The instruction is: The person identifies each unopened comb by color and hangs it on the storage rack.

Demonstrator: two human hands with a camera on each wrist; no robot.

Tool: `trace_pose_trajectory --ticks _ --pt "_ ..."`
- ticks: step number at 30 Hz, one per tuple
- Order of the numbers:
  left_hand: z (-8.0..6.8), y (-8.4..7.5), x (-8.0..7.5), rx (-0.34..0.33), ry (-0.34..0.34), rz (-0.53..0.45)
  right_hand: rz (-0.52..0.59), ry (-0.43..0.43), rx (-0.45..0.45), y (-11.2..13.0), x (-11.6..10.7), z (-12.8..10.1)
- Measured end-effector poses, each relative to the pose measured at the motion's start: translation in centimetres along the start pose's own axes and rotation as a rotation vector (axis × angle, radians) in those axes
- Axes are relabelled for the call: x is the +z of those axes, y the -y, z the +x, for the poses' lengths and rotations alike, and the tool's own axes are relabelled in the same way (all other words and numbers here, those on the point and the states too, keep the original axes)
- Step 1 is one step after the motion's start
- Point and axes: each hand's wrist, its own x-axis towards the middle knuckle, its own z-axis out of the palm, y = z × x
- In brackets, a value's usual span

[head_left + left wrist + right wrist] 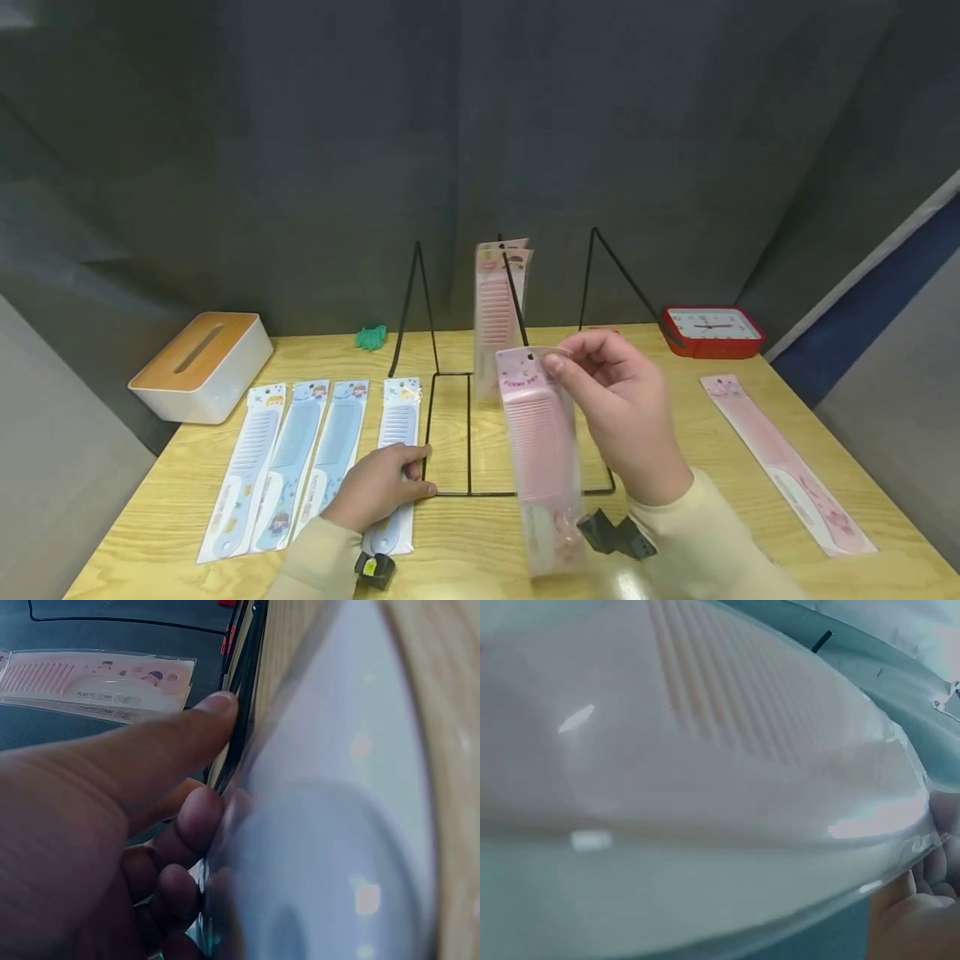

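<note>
In front of the wire rack (pixel 517 417), the right hand (pixel 626 408) pinches a packaged pink comb (pixel 540 458) aloft by its header; the left hand (pixel 378 487) lies flat-fingered on the rack's near-left corner. Hanging step underway, apparently; next requires aligning header hole with the hook.

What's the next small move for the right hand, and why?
Probably lift the pink comb up and back to the middle hook. The right hand pinches its top by the hang hole, pink combs already hang there, and the left hand rests by the rack base.
</note>
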Motion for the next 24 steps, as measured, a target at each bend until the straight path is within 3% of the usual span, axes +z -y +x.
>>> trace_pose_trajectory --ticks 13,24 --pt "0.1 0.2 0.0 0.023 -0.010 0.002 -0.035 -0.048 0.105 -2.1 0.8 1.3" --pt "-0.2 -0.1 -0.2 0.037 -0.024 0.004 -0.004 -0.051 0.165 -4.6 1.8 5.8"
